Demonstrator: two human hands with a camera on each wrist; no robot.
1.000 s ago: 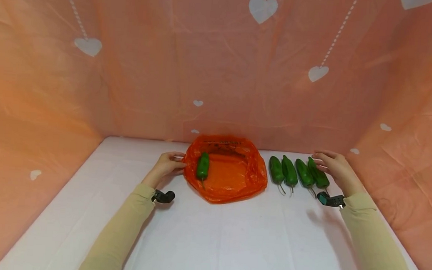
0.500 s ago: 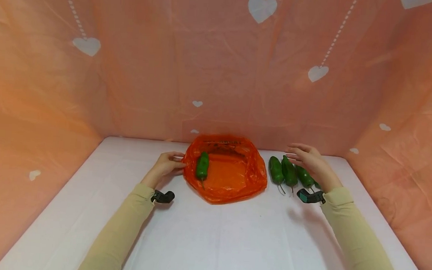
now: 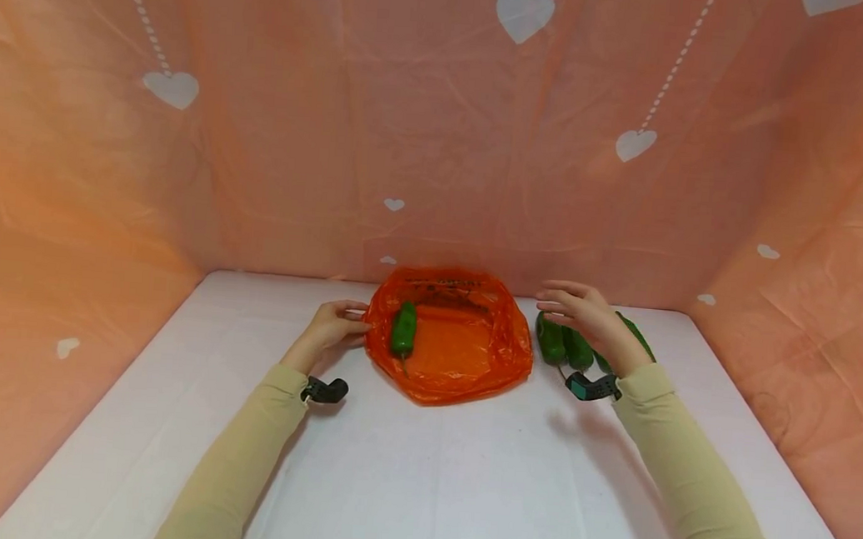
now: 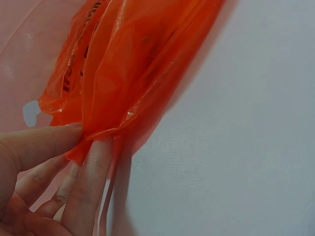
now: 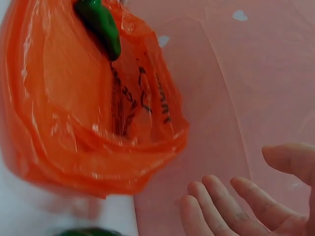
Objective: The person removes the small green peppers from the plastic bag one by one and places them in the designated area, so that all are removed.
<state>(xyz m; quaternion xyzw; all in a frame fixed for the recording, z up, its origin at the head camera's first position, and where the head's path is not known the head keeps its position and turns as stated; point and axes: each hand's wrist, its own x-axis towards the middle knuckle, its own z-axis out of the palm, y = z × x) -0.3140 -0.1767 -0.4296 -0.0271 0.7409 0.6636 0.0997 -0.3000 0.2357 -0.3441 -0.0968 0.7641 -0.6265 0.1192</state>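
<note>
On the table lies an orange plastic bag (image 3: 456,346), its mouth spread wide, with one green pepper (image 3: 403,331) inside at the left. My left hand (image 3: 330,329) pinches the bag's left rim; the left wrist view shows thumb and finger on the orange film (image 4: 118,88). Over the row of loose green peppers (image 3: 550,342), right of the bag, hovers my right hand (image 3: 586,318) with fingers extended and nothing in them. That hand and wrist partly hide the peppers. In the right wrist view, the thumb stands apart from the other fingers (image 5: 221,206).
A white cloth covers the table (image 3: 424,478). An orange-pink curtain (image 3: 441,136) with white hearts rises behind the table and along both sides. Each wrist wears a black strap with a small device (image 3: 325,391).
My right hand has moved left across the pepper row, from the rightmost pepper to above the leftmost ones. The left hand, the bag and the pepper inside have stayed put.
</note>
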